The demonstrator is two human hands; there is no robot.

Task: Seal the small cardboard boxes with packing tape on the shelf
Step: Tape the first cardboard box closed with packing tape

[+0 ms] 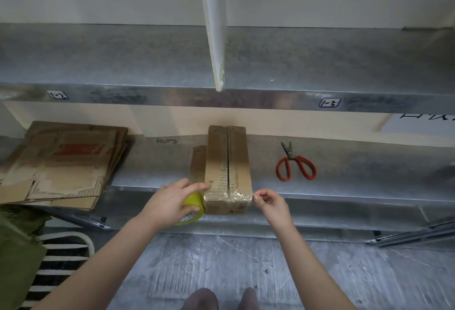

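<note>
A small cardboard box (227, 162) lies lengthwise on the metal shelf (344, 176), its near end hanging over the front edge. Clear packing tape (231, 196) runs across the box's near top edge. My left hand (172, 201) grips a yellow-cored tape roll (194, 207) at the box's left near corner, index finger stretched onto the box top. My right hand (269, 201) is at the right near corner, thumb and finger pinching the tape's free end. A loose flap (198, 162) sticks out on the box's left side.
Red-handled scissors (294, 163) lie on the shelf right of the box. A stack of flattened cardboard boxes (61, 162) sits at the left. An upper shelf (221, 68) with a white divider (214, 26) overhangs. Below are the grey floor, a striped rug (61, 260) and my feet.
</note>
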